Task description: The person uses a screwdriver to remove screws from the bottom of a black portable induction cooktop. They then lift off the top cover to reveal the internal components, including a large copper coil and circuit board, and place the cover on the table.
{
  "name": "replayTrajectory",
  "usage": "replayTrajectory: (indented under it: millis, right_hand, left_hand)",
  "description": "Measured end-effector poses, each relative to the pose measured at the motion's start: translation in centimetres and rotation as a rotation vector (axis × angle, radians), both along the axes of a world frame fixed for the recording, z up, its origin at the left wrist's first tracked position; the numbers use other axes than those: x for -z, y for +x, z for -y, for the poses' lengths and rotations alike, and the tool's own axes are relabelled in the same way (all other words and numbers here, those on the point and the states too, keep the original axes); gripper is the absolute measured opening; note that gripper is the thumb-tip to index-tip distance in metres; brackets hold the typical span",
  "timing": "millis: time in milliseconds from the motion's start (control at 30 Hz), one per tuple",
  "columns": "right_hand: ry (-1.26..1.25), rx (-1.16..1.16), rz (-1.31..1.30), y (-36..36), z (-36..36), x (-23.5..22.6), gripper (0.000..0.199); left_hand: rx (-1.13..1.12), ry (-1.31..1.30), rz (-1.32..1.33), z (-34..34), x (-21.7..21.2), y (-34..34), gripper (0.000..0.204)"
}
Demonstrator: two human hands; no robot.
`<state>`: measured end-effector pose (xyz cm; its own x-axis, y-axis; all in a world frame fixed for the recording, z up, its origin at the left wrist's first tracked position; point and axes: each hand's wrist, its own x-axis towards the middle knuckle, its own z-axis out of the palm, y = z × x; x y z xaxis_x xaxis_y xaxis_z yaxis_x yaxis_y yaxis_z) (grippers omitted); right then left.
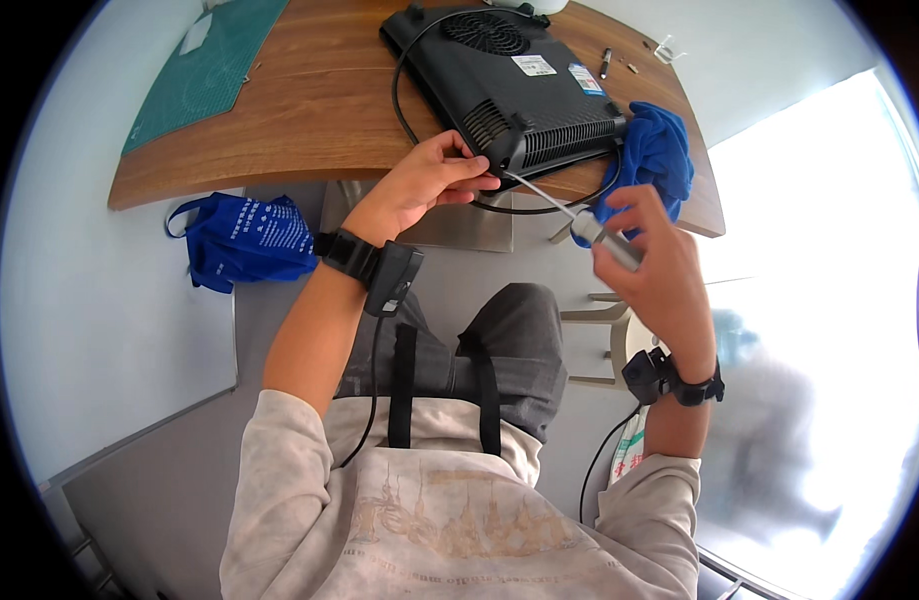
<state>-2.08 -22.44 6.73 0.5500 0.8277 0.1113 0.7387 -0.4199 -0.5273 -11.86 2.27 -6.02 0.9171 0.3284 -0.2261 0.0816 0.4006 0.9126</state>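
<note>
A black induction cooker (539, 100) lies with its underside up on the wooden table, showing a round fan grille and slotted vents. At its near corner, my left hand (434, 185) is closed, thumb above and fingers below the edge. My right hand (654, 260) grips the grey handle of a screwdriver (544, 195), slightly blurred. The slanting shaft runs up and left, its tip at that corner close to my left fingertips. The exact contact of the tip is too small to make out. A black power cord (399, 90) loops around the cooker.
Right of the cooker, a blue cloth (659, 150) hangs over the edge of the wooden table (329, 100). A green cutting mat (204, 75) lies at left. A small dark pen-like item (606, 63) sits far right. Below the table are a blue bag (244, 240) and a stool (619, 325).
</note>
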Motion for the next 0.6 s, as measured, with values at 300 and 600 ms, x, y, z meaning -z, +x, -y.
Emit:
replayTrajectory:
  millis: [300, 600]
  right_hand:
    - [-0.126, 0.041, -0.102, 0.9, 0.6, 6.9, 0.031]
    - [0.186, 0.355, -0.575, 5.0, 0.8, 9.6, 0.020]
  left_hand:
    - [0.015, -0.094, 0.022, -0.3, 0.5, 0.5, 0.015]
    - [-0.071, -0.025, -0.051, 0.6, -0.5, 0.9, 0.024]
